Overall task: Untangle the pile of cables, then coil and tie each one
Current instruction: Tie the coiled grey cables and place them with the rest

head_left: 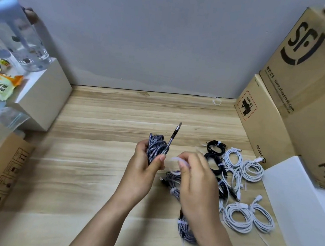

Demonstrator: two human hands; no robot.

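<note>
Nearest, tied grey braided coils (184, 229) lie on the table (98, 166) under the right hand (196, 177), which pinches a white tie (174, 160). Just beyond, the left hand (143, 170) clamps the braided bundle (155, 147), plug (177, 129) pointing away. I'd keep that squeeze firm and wrap the tie round the bundle's middle so no loops spring loose.

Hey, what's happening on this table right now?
A person is bundling cables. The left hand grips a coiled grey braided cable, its plug sticking up. The right hand pinches a white tie beside it. Tied white coils and black coils lie to the right on the table.
</note>
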